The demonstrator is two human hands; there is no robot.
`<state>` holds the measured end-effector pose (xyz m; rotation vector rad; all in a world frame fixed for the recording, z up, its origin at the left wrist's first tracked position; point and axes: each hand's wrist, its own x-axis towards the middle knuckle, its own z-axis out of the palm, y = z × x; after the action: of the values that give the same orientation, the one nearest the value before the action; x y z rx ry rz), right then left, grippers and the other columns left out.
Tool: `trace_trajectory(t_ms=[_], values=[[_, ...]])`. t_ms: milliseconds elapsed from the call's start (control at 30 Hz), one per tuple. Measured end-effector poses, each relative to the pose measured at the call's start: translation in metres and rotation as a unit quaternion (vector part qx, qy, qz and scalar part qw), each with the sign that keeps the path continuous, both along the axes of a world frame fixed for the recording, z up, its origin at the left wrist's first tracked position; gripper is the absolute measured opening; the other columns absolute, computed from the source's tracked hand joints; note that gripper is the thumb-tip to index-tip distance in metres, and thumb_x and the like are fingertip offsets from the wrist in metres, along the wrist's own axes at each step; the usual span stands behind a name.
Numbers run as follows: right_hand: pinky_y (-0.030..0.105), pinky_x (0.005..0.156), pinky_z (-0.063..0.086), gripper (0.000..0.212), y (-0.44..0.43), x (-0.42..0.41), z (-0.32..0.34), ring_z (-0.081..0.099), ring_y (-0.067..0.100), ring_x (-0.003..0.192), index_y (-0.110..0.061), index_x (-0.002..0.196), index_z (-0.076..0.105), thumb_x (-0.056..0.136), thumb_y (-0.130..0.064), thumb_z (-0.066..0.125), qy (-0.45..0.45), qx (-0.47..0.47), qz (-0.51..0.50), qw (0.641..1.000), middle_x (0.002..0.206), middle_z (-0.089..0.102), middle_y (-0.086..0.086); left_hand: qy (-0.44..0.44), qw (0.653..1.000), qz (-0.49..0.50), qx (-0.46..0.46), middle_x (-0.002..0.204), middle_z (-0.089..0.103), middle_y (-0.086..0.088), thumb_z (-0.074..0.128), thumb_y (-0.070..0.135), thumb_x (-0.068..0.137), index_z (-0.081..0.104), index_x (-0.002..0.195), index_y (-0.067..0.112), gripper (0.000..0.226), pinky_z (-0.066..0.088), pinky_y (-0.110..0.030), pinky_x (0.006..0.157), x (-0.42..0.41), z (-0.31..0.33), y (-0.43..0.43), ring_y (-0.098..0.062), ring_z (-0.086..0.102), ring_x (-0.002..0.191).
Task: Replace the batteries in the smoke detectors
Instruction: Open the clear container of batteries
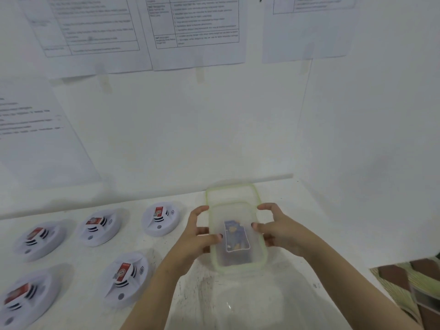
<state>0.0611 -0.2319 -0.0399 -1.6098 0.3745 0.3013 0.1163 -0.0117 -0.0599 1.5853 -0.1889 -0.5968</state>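
Several white round smoke detectors lie on the white counter at the left, among them one (162, 220) nearest my hands and one (125, 277) in the front row. Each has a red battery (123, 272) resting on top. My left hand (200, 232) and my right hand (276, 231) grip the two long sides of a clear plastic lid with a green rim (238, 267). A blue label shows through it. Behind and under the lid, the green rim of a matching clear box (231, 186) is visible. What the box holds is blurred.
A larger clear plastic tub (238, 303) stands at the counter's front, below my forearms. Printed sheets (195, 32) are taped to the white wall behind. A side wall closes the right. A patterned brown and green cloth (409, 282) lies at the far right.
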Motion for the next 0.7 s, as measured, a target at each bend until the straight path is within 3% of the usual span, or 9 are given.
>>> trace_trajectory(t_ms=[100, 167, 233, 300, 400, 467, 533, 600, 700], values=[[0.034, 0.066, 0.041, 0.043, -0.004, 0.003, -0.006, 0.041, 0.024, 0.071, -0.031, 0.114, 0.038, 0.085, -0.019, 0.068, -0.01, 0.027, 0.005, 1.0, 0.087, 0.048, 0.016, 0.059, 0.995, -0.006, -0.075, 0.094, 0.065, -0.021, 0.066, -0.003, 0.07, 0.04, 0.124, 0.038, 0.072, 0.051, -0.042, 0.074, 0.001, -0.007, 0.0, -0.033, 0.064, 0.087], [0.034, 0.067, 0.04, 0.039, -0.005, 0.003, -0.006, 0.039, 0.024, 0.071, -0.029, 0.11, 0.039, 0.085, -0.021, 0.068, -0.014, 0.03, 0.018, 0.999, 0.086, 0.046, 0.015, 0.057, 0.995, -0.01, -0.086, 0.086, 0.063, -0.017, 0.067, 0.0, 0.067, 0.041, 0.122, 0.037, 0.071, 0.05, -0.034, 0.067, 0.001, -0.008, -0.001, -0.027, 0.062, 0.079], [0.03, 0.064, 0.039, 0.035, -0.006, 0.003, -0.005, 0.041, 0.021, 0.065, -0.025, 0.108, 0.04, 0.086, -0.021, 0.067, -0.022, 0.038, 0.022, 0.999, 0.078, 0.045, 0.011, 0.0, 0.999, 0.025, -0.044, 0.066, 0.049, -0.005, 0.073, 0.0, 0.071, 0.042, 0.118, 0.033, 0.065, 0.045, -0.021, 0.053, 0.002, -0.008, 0.0, -0.011, 0.053, 0.058], [0.026, 0.059, 0.039, 0.03, -0.005, 0.005, -0.003, 0.041, 0.015, 0.056, -0.022, 0.106, 0.041, 0.088, -0.019, 0.065, -0.042, 0.037, 0.028, 0.998, 0.063, 0.043, 0.002, -0.047, 0.998, 0.049, 0.011, 0.067, 0.033, -0.002, 0.073, 0.0, 0.079, 0.042, 0.117, 0.031, 0.058, 0.039, -0.016, 0.046, 0.003, -0.006, 0.005, -0.009, 0.04, 0.054], [0.023, 0.053, 0.036, 0.023, 0.007, 0.012, -0.001, 0.038, 0.014, 0.052, -0.021, 0.098, 0.041, 0.09, -0.019, 0.062, -0.084, -0.01, 0.017, 0.996, 0.057, 0.039, -0.003, -0.028, 0.998, 0.046, 0.028, 0.088, 0.045, -0.01, 0.079, 0.012, 0.072, 0.038, 0.123, 0.037, 0.07, 0.044, -0.017, 0.046, 0.002, -0.003, 0.015, -0.017, 0.049, 0.068], [0.022, 0.05, 0.034, 0.018, 0.012, 0.017, -0.001, 0.038, 0.014, 0.052, -0.022, 0.093, 0.04, 0.092, -0.022, 0.058, -0.106, -0.102, -0.012, 0.989, 0.06, 0.04, 0.001, -0.027, 0.998, 0.036, 0.031, 0.1, 0.051, -0.013, 0.078, 0.005, 0.074, 0.035, 0.129, 0.037, 0.076, 0.044, -0.017, 0.046, -0.001, 0.0, 0.014, -0.018, 0.053, 0.071], [0.023, 0.052, 0.037, 0.015, 0.011, 0.016, -0.003, 0.044, 0.016, 0.057, -0.025, 0.097, 0.04, 0.093, -0.029, 0.054, -0.088, -0.125, -0.007, 0.988, 0.07, 0.046, 0.006, -0.043, 0.998, 0.027, 0.038, 0.104, 0.052, -0.01, 0.071, -0.002, 0.079, 0.035, 0.13, 0.035, 0.072, 0.043, -0.016, 0.046, -0.002, 0.001, 0.007, -0.017, 0.054, 0.073], [0.024, 0.059, 0.042, 0.027, 0.006, 0.011, -0.004, 0.048, 0.018, 0.064, -0.029, 0.11, 0.04, 0.091, -0.033, 0.058, -0.064, -0.108, 0.033, 0.992, 0.079, 0.048, 0.007, -0.064, 0.997, 0.022, 0.046, 0.11, 0.05, -0.001, 0.072, -0.005, 0.077, 0.034, 0.131, 0.036, 0.077, 0.046, -0.014, 0.055, 0.001, 0.005, 0.004, -0.013, 0.055, 0.085], [0.026, 0.068, 0.049, 0.059, -0.001, 0.007, 0.001, 0.055, 0.021, 0.078, -0.034, 0.123, 0.033, 0.08, -0.026, 0.073, -0.053, -0.101, 0.088, 0.99, 0.1, 0.051, 0.006, -0.069, 0.997, 0.006, 0.03, 0.131, 0.043, 0.005, 0.075, -0.003, 0.07, 0.03, 0.136, 0.039, 0.09, 0.044, -0.024, 0.081, 0.009, 0.01, 0.002, -0.016, 0.048, 0.116]])
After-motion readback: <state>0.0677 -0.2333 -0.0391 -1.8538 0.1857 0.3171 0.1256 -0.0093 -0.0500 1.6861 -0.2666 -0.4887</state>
